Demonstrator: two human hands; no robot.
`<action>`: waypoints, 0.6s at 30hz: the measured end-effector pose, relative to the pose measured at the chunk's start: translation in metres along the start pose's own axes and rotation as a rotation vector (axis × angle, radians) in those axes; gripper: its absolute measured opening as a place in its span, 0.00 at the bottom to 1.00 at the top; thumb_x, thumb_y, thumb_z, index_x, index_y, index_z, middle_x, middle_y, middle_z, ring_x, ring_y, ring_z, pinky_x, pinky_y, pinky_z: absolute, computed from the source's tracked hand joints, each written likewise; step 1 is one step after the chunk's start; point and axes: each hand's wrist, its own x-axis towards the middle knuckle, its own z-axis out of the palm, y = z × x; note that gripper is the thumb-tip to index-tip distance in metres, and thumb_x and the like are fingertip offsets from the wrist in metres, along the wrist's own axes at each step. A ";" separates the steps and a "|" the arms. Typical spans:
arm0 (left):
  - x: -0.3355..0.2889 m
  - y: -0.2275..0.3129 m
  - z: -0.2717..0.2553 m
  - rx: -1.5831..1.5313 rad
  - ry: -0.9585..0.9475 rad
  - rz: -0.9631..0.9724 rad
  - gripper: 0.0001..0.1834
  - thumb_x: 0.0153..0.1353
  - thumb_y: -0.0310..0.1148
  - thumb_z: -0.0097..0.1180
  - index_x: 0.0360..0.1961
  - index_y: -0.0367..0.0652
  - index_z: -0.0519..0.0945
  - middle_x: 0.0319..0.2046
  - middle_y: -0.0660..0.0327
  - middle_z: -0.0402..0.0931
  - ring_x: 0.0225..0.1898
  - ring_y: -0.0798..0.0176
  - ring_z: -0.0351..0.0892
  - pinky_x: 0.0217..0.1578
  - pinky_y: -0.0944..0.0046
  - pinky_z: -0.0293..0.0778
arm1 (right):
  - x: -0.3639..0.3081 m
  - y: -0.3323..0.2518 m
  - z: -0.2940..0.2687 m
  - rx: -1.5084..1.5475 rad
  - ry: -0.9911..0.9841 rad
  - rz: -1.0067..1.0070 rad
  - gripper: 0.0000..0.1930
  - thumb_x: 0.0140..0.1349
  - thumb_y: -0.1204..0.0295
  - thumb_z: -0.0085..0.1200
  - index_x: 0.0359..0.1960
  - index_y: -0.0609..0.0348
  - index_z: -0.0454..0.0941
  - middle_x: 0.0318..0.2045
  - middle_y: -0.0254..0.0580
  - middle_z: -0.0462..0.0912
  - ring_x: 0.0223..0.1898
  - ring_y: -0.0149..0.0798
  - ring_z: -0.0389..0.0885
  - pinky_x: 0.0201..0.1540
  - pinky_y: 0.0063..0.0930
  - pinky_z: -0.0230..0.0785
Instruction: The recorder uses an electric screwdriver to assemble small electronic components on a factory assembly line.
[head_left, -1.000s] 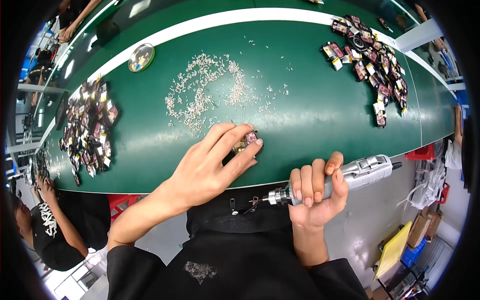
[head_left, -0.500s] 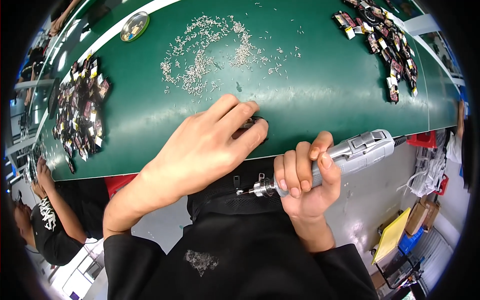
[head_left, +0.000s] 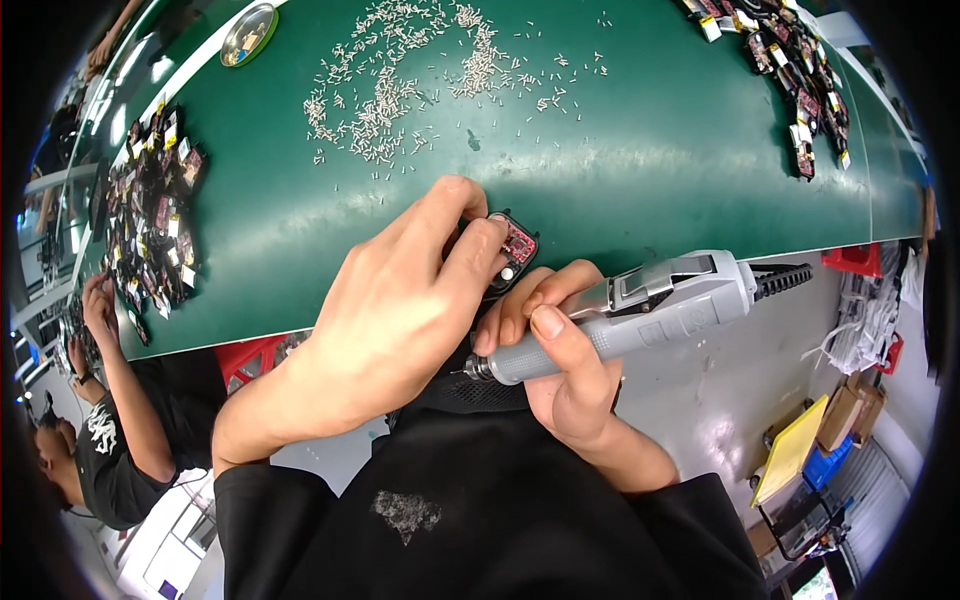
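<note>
My left hand (head_left: 400, 290) is closed on a small black housing with a red circuit board (head_left: 519, 243) inside, at the near edge of the green table. Its thumb and fingers cover the left part of the housing. My right hand (head_left: 578, 385) is wrapped around a grey electric screwdriver (head_left: 650, 325), whose tip points left, below the left hand. Right fingertips lie close to the housing's lower edge; whether they touch it I cannot tell. Many small loose screws (head_left: 385, 105) are spread on the table beyond my hands.
Similar housings are heaped at the left (head_left: 155, 220) and far right (head_left: 800, 90) of the green table (head_left: 640, 150). A round dish (head_left: 250, 36) with small pieces stands far left. Another person's hand (head_left: 100, 308) is at the left. A red bin (head_left: 852, 260) is beyond the table's right edge.
My right hand has moved left and up toward the left hand, bringing the screwdriver along. The housing is turned so its red board shows. The view has shifted slightly.
</note>
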 end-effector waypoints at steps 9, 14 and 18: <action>0.006 -0.008 0.000 0.087 0.026 0.243 0.19 0.40 0.24 0.59 0.38 0.34 0.77 0.37 0.55 0.73 0.33 0.55 0.76 0.27 0.62 0.75 | 0.002 -0.005 0.001 -0.170 0.003 0.003 0.06 0.60 0.70 0.45 0.34 0.57 0.63 0.27 0.46 0.70 0.31 0.41 0.72 0.41 0.38 0.67; 0.002 -0.008 -0.004 0.123 -0.064 0.193 0.19 0.38 0.25 0.59 0.38 0.35 0.78 0.37 0.55 0.74 0.33 0.56 0.76 0.27 0.63 0.76 | 0.002 -0.004 0.003 -0.087 0.038 0.028 0.07 0.60 0.69 0.45 0.34 0.58 0.63 0.26 0.46 0.70 0.31 0.41 0.71 0.41 0.38 0.66; 0.010 -0.003 -0.002 0.143 -0.092 0.184 0.19 0.37 0.24 0.58 0.36 0.32 0.78 0.38 0.54 0.74 0.34 0.55 0.76 0.27 0.63 0.76 | 0.001 -0.006 0.000 -0.092 0.037 0.030 0.06 0.59 0.70 0.45 0.33 0.58 0.64 0.26 0.45 0.70 0.31 0.39 0.71 0.41 0.35 0.66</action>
